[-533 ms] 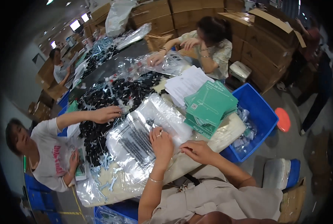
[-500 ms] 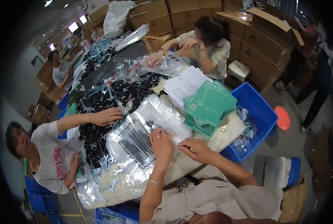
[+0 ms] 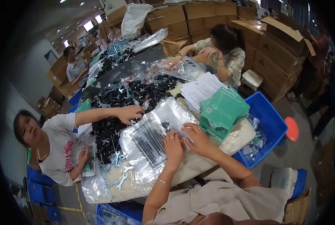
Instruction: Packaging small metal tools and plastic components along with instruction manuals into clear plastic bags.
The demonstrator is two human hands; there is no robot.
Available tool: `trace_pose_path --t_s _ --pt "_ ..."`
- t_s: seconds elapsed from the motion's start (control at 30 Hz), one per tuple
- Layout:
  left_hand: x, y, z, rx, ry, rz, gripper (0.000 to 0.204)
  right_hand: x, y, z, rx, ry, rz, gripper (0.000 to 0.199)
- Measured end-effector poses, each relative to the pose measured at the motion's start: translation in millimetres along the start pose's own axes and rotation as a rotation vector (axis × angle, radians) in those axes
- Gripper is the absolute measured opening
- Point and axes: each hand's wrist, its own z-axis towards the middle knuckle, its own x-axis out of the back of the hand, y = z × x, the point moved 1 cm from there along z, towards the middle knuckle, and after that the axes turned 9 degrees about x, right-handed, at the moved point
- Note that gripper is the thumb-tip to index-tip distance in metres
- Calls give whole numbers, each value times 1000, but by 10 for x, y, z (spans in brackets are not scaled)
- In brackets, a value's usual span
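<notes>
Bags point(image 3: 147, 140), centre of frame, layered on worktop point(image 3: 132, 190). Left hand point(image 3: 174, 149) on them, grip can't be told; right hand point(image 3: 198, 140) loosely spread beside it. Probably slick: best press flat, part one edge.

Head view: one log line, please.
left hand: on clear plastic bags; right hand: at bags' right edge; green paper booklets: stacked further right

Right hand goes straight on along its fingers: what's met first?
The right hand would likely meet the flat, clear plastic bags first, then the heap of small black parts; whether it already touches the bags is unclear.
</notes>
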Motion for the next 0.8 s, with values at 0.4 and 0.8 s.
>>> trace_pose_path --t_s 0.4,0.8 --pt "-77 -64 52 131 72 -229 23 -343 225 564 -98 -207 -332 44" --pt "426 -225 82 388 -218 -872 34 -124 217 614 -419 -303 727 13"
